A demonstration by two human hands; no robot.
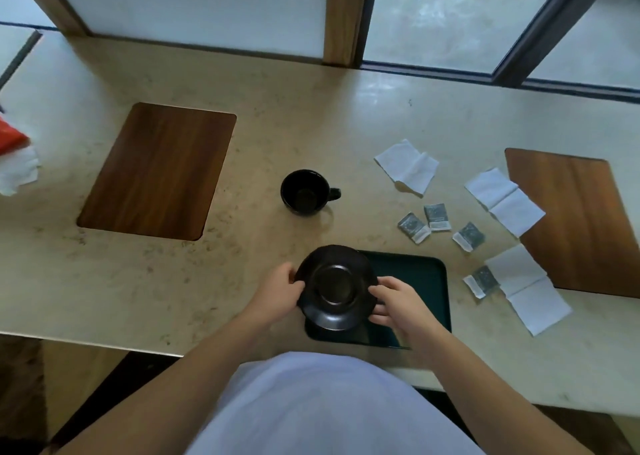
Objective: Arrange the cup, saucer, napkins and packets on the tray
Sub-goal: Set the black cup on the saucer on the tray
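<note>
I hold a black saucer (335, 286) by both sides over the left end of a dark green tray (420, 281). My left hand (282, 290) grips its left rim and my right hand (394, 304) grips its right rim. An empty black cup (304, 193) stands upright on the counter beyond the saucer, handle to the right. Three white napkins lie unfolded to the right: one far (407, 167), one further right (504, 200), one near (528, 290). Several grey packets (437, 216) are scattered between the napkins, one (483, 280) beside the near napkin.
Two dark wooden inlays sit in the beige counter, one at the left (157, 172) and one at the right edge (576, 222). A red and white bundle (14, 158) lies at the far left. Windows run along the back.
</note>
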